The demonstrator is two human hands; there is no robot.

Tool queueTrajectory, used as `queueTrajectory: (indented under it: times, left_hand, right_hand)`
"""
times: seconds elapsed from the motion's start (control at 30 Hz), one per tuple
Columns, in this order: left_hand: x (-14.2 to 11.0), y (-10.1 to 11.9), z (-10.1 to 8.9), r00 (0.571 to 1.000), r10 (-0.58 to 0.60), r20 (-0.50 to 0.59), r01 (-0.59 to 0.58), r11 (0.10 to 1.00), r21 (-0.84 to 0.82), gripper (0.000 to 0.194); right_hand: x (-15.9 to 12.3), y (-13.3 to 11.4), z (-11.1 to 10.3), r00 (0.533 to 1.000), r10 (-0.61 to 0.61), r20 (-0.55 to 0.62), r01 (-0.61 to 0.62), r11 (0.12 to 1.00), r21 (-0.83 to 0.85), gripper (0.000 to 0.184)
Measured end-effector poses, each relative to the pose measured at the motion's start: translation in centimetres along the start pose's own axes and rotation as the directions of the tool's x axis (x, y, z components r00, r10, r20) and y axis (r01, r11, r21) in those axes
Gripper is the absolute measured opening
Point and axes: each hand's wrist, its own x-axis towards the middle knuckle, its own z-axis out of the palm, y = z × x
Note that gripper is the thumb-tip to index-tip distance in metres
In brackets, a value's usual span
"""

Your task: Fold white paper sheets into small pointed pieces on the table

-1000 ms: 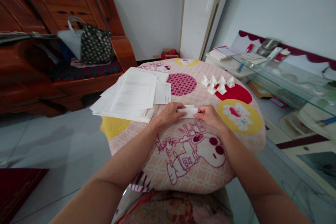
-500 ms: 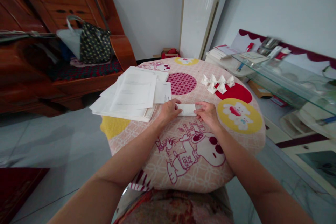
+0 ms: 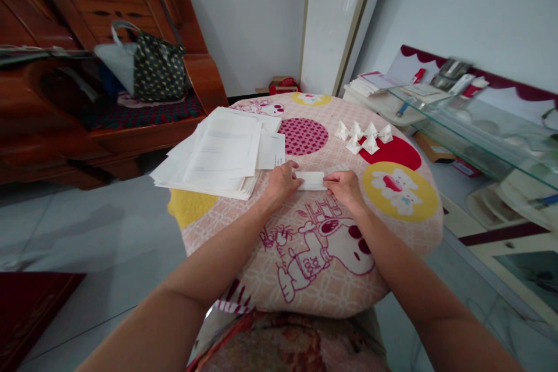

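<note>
A small folded strip of white paper (image 3: pixel 311 181) lies flat on the patterned tablecloth (image 3: pixel 244 267), between my two hands. My left hand (image 3: pixel 284 181) pinches its left end with thumb and fingers. At the right end my right hand (image 3: pixel 344 187) has its fingers closed on the paper's edge. Just left of my left hand is a loose stack of printed white sheets (image 3: pixel 222 148). Beyond my right hand, several small folded paper pyramids (image 3: pixel 370 144) stand grouped in two rows.
A glass-topped shelf unit (image 3: pixel 479 128) with papers and cups borders the table on the right. To the left stands a carved wooden sofa (image 3: pixel 208 78) bearing a dark patterned bag (image 3: pixel 159 70). A tall white cabinet unit (image 3: pixel 329 29) rises behind the table.
My right hand's fingers have drawn closer together at the paper's right end. My left hand stays on the left end. The whole view has shifted slightly.
</note>
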Motion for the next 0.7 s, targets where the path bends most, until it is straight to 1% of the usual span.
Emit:
queueTrajectory:
  times: [0.23,0.4,0.7]
  left_hand:
    - [-0.03,0.14,0.04,1.000,-0.020,-0.024,0.020,1.000,0.002,0.046]
    - [0.06,0.12,0.13,0.999,-0.031,-0.028,0.031,1.000,-0.001,0.048]
    - [0.32,0.06,0.09,0.998,-0.061,-0.028,0.061,0.998,0.001,0.051]
  right_hand:
    - [-0.19,-0.67,0.01,1.000,0.022,-0.010,-0.022,0.999,-0.035,0.024]
    - [0.02,-0.31,0.04,1.000,-0.006,-0.014,0.006,0.999,-0.037,0.025]
    - [0.39,-0.34,0.08,1.000,0.015,0.004,-0.015,0.995,-0.097,0.030]
